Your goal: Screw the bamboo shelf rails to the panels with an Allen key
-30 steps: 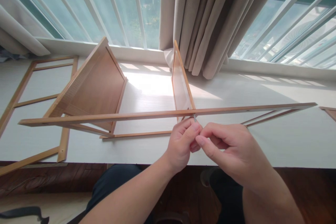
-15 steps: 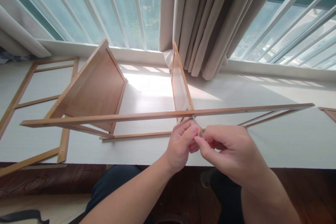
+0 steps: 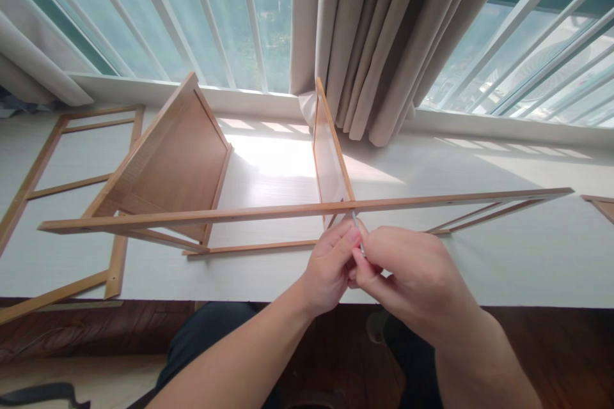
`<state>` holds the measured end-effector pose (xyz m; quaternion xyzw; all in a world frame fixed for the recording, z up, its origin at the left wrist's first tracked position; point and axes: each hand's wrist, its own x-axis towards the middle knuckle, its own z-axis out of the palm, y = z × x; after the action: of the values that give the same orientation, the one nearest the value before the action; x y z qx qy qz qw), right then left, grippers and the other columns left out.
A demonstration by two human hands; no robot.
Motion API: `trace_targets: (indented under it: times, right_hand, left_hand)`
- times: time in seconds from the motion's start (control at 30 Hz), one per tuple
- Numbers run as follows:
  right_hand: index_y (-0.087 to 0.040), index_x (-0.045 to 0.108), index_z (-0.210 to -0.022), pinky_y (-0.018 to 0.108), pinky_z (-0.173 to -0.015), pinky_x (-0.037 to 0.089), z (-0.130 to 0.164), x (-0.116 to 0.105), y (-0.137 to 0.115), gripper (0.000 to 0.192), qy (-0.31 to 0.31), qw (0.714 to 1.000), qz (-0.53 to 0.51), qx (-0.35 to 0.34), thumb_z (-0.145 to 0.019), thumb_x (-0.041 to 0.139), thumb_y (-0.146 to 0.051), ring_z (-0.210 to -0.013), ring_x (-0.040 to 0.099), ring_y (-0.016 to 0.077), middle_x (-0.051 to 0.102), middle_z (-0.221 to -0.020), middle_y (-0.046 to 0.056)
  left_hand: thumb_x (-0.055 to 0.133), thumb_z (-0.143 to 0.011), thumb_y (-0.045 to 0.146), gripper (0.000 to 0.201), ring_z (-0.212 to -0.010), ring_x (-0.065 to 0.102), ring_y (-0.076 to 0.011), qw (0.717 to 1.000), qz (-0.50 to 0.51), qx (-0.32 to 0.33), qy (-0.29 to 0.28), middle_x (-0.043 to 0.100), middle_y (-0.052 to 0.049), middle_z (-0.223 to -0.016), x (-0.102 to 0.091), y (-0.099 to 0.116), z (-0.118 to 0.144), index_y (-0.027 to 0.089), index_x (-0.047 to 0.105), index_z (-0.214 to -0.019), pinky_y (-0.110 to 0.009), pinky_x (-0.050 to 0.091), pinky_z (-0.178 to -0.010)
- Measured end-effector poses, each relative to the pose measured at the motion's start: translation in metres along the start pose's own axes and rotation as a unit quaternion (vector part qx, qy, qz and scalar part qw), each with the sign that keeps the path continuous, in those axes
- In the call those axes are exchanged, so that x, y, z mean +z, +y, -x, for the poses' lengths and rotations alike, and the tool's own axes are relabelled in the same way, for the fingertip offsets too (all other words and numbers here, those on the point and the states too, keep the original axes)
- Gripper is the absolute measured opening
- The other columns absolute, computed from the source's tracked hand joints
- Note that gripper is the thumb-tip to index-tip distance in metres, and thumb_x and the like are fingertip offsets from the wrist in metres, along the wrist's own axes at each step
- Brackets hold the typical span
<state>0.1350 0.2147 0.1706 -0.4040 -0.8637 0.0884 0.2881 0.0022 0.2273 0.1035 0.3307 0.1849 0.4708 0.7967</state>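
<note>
A thin metal hex key runs from the near rail of a wooden frame down into my fingers. Its tip meets the rail where a narrow upright shelf panel joins from behind. My left hand is closed around the key's shaft, thumb on top, just below the rail. Right beside it, my right hand pinches the key's lower end between thumb and forefinger; the bent end is mostly hidden by the fingers. Further left, a broad wooden panel stands tilted against the same frame.
Another wooden frame with crossbars lies on the white surface at the left. A wooden piece shows at the right edge. Grey curtains and barred windows stand behind. Below the front edge are my legs and a dark wood floor.
My right hand has turned and shifted slightly left around the key's lower end. My left hand and the wooden frame stay almost where they were.
</note>
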Motion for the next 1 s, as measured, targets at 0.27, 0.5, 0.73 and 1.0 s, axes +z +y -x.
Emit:
trace_targets:
  times: [0.27,0.5,0.73,1.0]
  right_hand:
    - [-0.017,0.057,-0.069,0.029,-0.062,0.027,0.0005,-0.0047,-0.0039,0.032,-0.035,0.994,-0.070,0.074,-0.100,0.051,-0.022,-0.059,0.041,0.0107,0.051,-0.063,-0.001]
    - [-0.017,0.059,-0.071,0.028,-0.061,0.028,-0.0016,-0.0056,-0.0045,0.034,-0.059,0.988,-0.102,0.099,-0.102,0.047,-0.027,-0.059,0.043,0.0109,0.054,-0.064,0.000]
    - [-0.017,0.053,-0.069,0.027,-0.060,0.029,-0.0003,-0.0032,-0.0049,0.036,-0.064,0.985,-0.114,0.113,-0.103,0.044,-0.027,-0.058,0.043,0.0102,0.053,-0.064,-0.001]
    - [-0.018,0.057,-0.069,0.025,-0.060,0.038,0.0011,0.0002,-0.0087,0.039,-0.036,0.968,-0.191,0.156,-0.103,0.042,-0.028,-0.060,0.053,0.0126,0.059,-0.065,0.002]
  left_hand:
    - [0.058,-0.093,0.054,0.044,-0.049,0.031,-0.0064,1.000,0.019,0.001,-0.010,0.034,0.004,-0.054,0.0002,-0.0003,-0.0011,0.018,0.045,-0.071,-0.020,0.025,-0.050]
    - [0.059,-0.094,0.048,0.042,-0.049,0.031,-0.0055,0.999,0.035,0.010,-0.003,0.035,0.005,-0.054,-0.0005,-0.0007,-0.0011,0.017,0.043,-0.070,-0.019,0.024,-0.049]
    - [0.061,-0.094,0.045,0.041,-0.047,0.030,-0.0049,0.998,0.056,0.011,-0.019,0.036,0.005,-0.053,-0.0007,0.0009,-0.0020,0.017,0.043,-0.069,-0.019,0.022,-0.046]
    - [0.059,-0.096,0.041,0.044,-0.046,0.028,-0.0031,0.998,0.025,0.043,-0.038,0.030,0.006,-0.051,-0.0046,0.0034,-0.0023,0.016,0.041,-0.064,-0.016,0.022,-0.045]
